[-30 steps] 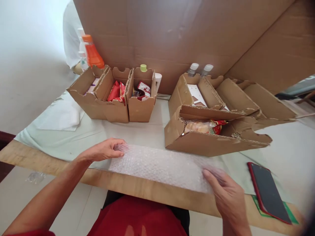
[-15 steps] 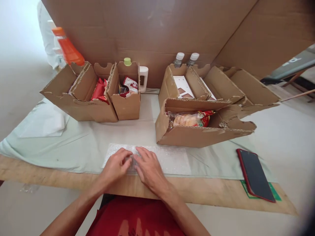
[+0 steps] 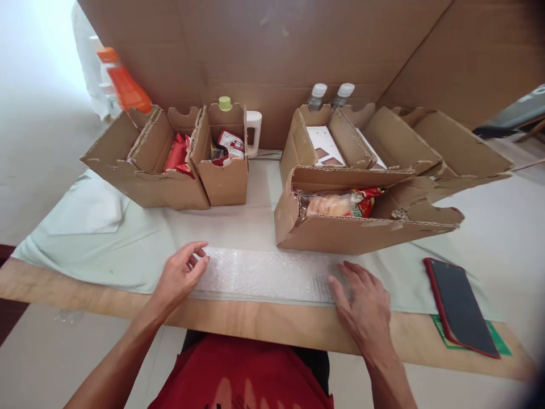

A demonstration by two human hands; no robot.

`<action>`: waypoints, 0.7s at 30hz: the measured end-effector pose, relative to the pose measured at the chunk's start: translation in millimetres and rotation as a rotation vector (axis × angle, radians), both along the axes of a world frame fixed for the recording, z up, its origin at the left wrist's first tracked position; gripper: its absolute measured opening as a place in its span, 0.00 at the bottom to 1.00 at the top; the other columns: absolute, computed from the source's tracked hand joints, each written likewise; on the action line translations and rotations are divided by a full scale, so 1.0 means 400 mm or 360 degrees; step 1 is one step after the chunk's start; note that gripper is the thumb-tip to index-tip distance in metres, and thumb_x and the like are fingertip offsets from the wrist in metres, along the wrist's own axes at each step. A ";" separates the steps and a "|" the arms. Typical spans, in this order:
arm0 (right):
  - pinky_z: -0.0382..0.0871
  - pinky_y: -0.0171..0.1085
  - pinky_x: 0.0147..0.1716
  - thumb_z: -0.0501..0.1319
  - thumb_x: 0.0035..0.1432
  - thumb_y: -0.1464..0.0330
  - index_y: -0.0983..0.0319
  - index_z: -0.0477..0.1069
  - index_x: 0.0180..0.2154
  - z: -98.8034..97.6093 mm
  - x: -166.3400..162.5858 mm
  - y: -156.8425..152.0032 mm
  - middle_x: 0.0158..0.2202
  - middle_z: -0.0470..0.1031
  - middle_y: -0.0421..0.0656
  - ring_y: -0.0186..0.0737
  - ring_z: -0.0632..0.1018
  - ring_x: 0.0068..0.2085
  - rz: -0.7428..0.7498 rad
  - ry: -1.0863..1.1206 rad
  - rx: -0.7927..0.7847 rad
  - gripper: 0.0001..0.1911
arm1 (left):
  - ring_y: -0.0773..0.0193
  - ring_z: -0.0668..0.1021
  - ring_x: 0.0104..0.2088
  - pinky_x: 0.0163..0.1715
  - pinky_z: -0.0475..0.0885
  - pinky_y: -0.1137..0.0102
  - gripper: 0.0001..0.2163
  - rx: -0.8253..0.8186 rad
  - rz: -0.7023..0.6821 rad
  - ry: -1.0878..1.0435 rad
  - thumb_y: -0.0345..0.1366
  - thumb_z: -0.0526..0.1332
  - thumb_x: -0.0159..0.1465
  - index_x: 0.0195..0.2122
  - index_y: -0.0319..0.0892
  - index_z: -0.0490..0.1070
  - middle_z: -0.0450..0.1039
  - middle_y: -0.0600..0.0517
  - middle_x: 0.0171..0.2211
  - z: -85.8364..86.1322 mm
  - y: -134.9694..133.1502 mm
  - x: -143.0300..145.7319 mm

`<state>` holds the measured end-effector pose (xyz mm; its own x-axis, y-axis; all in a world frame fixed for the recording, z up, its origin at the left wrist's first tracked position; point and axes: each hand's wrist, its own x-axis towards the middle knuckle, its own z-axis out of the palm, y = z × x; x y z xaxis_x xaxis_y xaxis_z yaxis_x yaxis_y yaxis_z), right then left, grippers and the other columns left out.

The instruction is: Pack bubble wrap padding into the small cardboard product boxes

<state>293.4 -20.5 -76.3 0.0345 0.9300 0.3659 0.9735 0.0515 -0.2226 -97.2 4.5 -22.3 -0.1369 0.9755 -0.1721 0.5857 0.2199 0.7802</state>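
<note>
A sheet of clear bubble wrap (image 3: 266, 275) lies flat on the pale green cloth (image 3: 128, 244) near the table's front edge. My left hand (image 3: 179, 275) rests at the sheet's left end, fingers spread and touching it. At the sheet's right end my right hand (image 3: 361, 295) presses down with flat fingers. Neither hand grips anything. Just behind the sheet stands a cardboard box (image 3: 340, 227) with a packet of snacks (image 3: 336, 203) inside.
Several cardboard boxes (image 3: 170, 176) with red snack packets stand at the back left, more (image 3: 332, 142) at the back right. An orange bottle (image 3: 123, 82), a white mug (image 3: 254, 130) and two water bottles (image 3: 330, 95) stand behind. A red phone (image 3: 460, 307) lies at the right on a green pad.
Half a second ago both hands met at the sheet's middle; they have slid apart to its two ends, pressing it flat. The sheet lies further onto the cloth than one second ago.
</note>
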 end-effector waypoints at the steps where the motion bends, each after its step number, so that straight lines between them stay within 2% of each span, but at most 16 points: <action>1: 0.70 0.53 0.45 0.49 0.69 0.52 0.63 0.76 0.47 -0.003 -0.025 0.016 0.53 0.77 0.55 0.60 0.75 0.55 -0.0001 -0.0005 -0.0033 0.26 | 0.65 0.74 0.29 0.32 0.70 0.68 0.18 0.0087 0.0026 0.0332 0.47 0.59 0.65 0.51 0.43 0.72 0.74 0.49 0.41 0.003 -0.011 -0.008; 3: 0.70 0.54 0.45 0.48 0.69 0.52 0.63 0.76 0.47 -0.015 -0.062 0.041 0.54 0.76 0.56 0.61 0.75 0.54 -0.0009 0.0023 -0.0080 0.26 | 0.60 0.76 0.32 0.34 0.70 0.66 0.16 0.0044 0.0032 0.0852 0.47 0.60 0.65 0.48 0.43 0.73 0.74 0.48 0.42 -0.001 -0.029 -0.021; 5: 0.70 0.54 0.45 0.48 0.68 0.53 0.62 0.77 0.42 -0.025 -0.079 0.048 0.54 0.77 0.55 0.60 0.76 0.52 0.0048 0.0138 -0.0085 0.25 | 0.55 0.78 0.37 0.35 0.70 0.65 0.14 -0.0115 -0.0046 0.1064 0.47 0.60 0.65 0.42 0.42 0.74 0.73 0.46 0.41 -0.016 -0.039 -0.026; 7: 0.71 0.53 0.46 0.51 0.67 0.52 0.60 0.76 0.38 -0.022 -0.082 0.035 0.50 0.80 0.52 0.56 0.78 0.50 0.0112 0.0358 -0.0101 0.22 | 0.53 0.78 0.40 0.36 0.70 0.65 0.10 -0.0157 -0.0151 0.1061 0.43 0.59 0.66 0.34 0.42 0.72 0.73 0.46 0.39 -0.033 -0.044 -0.027; 9: 0.74 0.47 0.43 0.56 0.63 0.51 0.59 0.75 0.37 -0.002 -0.079 0.000 0.43 0.82 0.49 0.51 0.81 0.44 0.0045 0.0667 -0.0169 0.20 | 0.53 0.77 0.41 0.39 0.70 0.65 0.08 -0.0078 -0.0206 0.0995 0.38 0.58 0.66 0.30 0.43 0.69 0.73 0.47 0.37 -0.040 -0.045 -0.031; 12: 0.77 0.39 0.34 0.65 0.58 0.50 0.59 0.74 0.48 0.041 -0.075 -0.082 0.37 0.82 0.46 0.46 0.83 0.37 -0.0118 0.1206 -0.0374 0.23 | 0.56 0.78 0.40 0.41 0.71 0.66 0.03 0.0102 -0.0160 0.0908 0.35 0.57 0.65 0.33 0.45 0.68 0.75 0.50 0.36 -0.017 -0.027 -0.045; 14: 0.79 0.37 0.33 0.68 0.58 0.53 0.60 0.66 0.61 0.062 -0.084 -0.143 0.37 0.82 0.45 0.45 0.83 0.36 -0.0088 0.1543 -0.0586 0.34 | 0.56 0.79 0.40 0.41 0.71 0.66 0.04 0.0300 -0.0158 0.0892 0.34 0.56 0.66 0.39 0.46 0.70 0.78 0.50 0.37 0.016 0.013 -0.043; 16: 0.82 0.39 0.36 0.67 0.61 0.56 0.59 0.56 0.69 0.066 -0.109 -0.196 0.39 0.82 0.46 0.45 0.84 0.37 -0.0029 0.1787 -0.0760 0.41 | 0.56 0.79 0.42 0.44 0.71 0.65 0.08 0.0547 -0.0292 0.0941 0.32 0.55 0.67 0.45 0.45 0.71 0.79 0.49 0.41 0.050 0.079 -0.014; 19: 0.83 0.40 0.40 0.66 0.63 0.58 0.58 0.54 0.70 0.044 -0.180 -0.251 0.52 0.79 0.51 0.46 0.84 0.43 0.0078 0.1899 -0.0837 0.39 | 0.53 0.79 0.46 0.49 0.71 0.60 0.13 0.0831 -0.0633 0.1028 0.28 0.54 0.68 0.50 0.42 0.72 0.80 0.45 0.44 0.075 0.203 0.074; 21: 0.83 0.38 0.32 0.63 0.65 0.60 0.57 0.54 0.70 0.022 -0.234 -0.271 0.56 0.77 0.52 0.43 0.84 0.37 0.0168 0.1851 -0.0832 0.37 | 0.48 0.76 0.55 0.54 0.70 0.54 0.17 0.0952 -0.0778 0.1024 0.26 0.57 0.66 0.56 0.37 0.70 0.76 0.39 0.52 0.068 0.262 0.133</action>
